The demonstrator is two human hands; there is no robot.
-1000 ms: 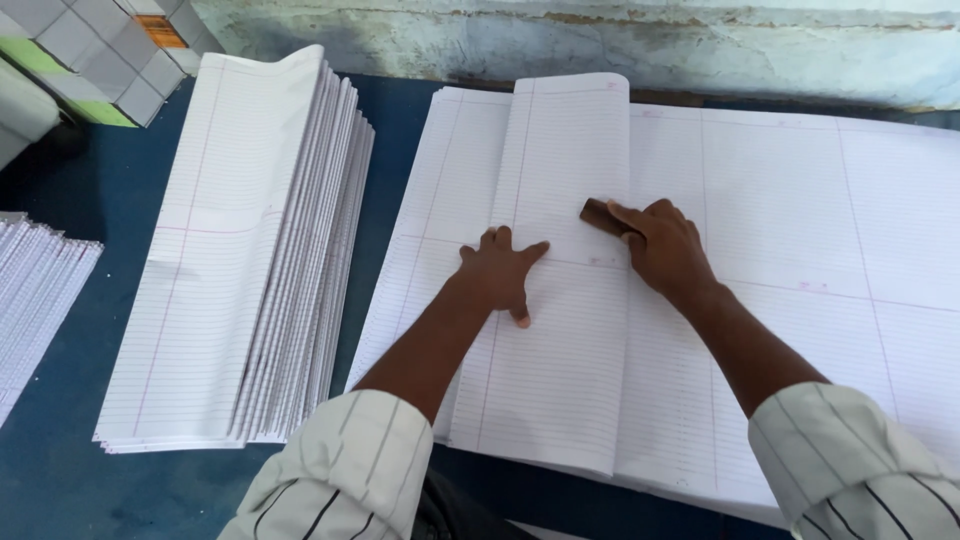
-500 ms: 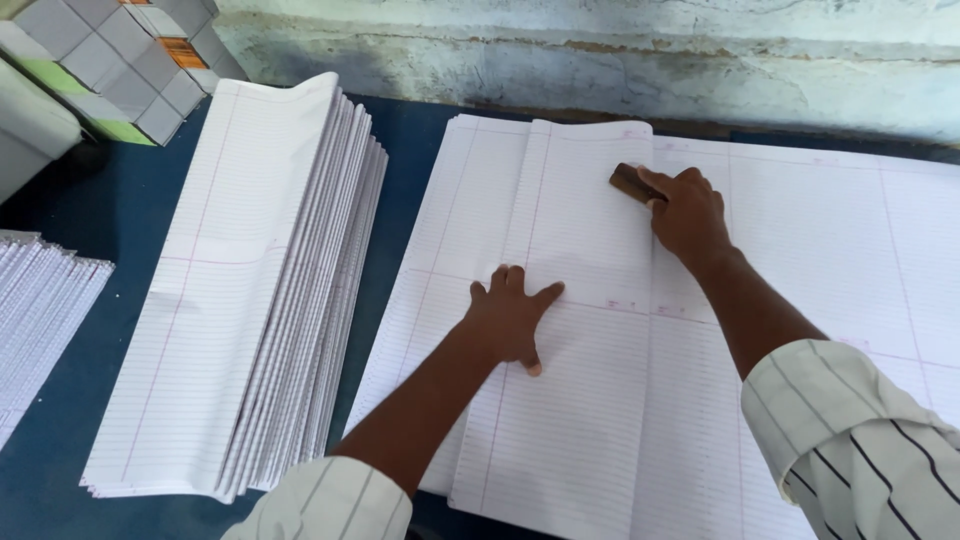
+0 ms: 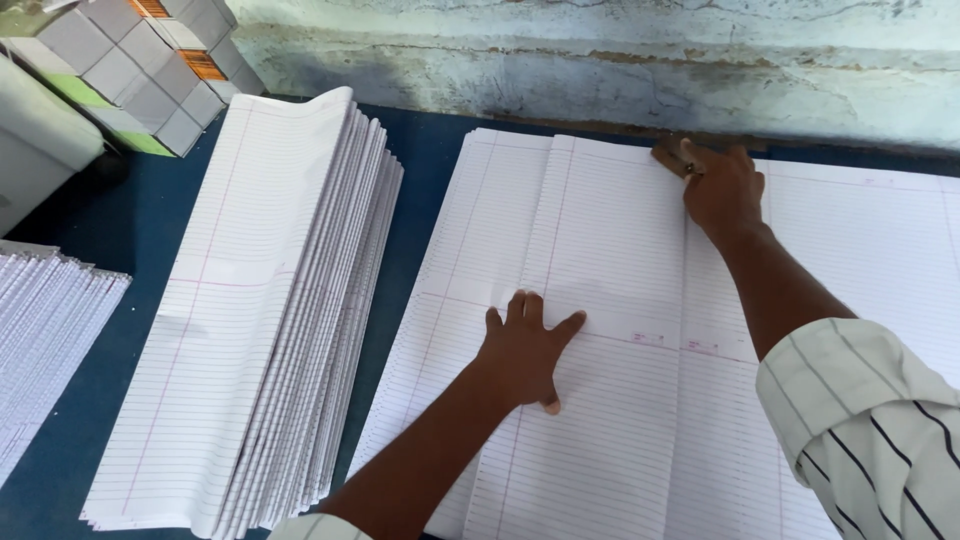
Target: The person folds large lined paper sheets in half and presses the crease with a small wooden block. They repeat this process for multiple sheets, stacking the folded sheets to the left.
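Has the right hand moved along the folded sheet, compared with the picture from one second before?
Yes. The right hand, pressing a small brown block, has slid up the fold of the ruled sheet to its far edge by the wall.

We see a dark blue bench. On its left part lies a thick stack of folded ruled sheets, edges fanned. A second paper pile sits at the far left edge. Grey boxes stand stacked in the upper left corner. A weathered pale wall runs behind.
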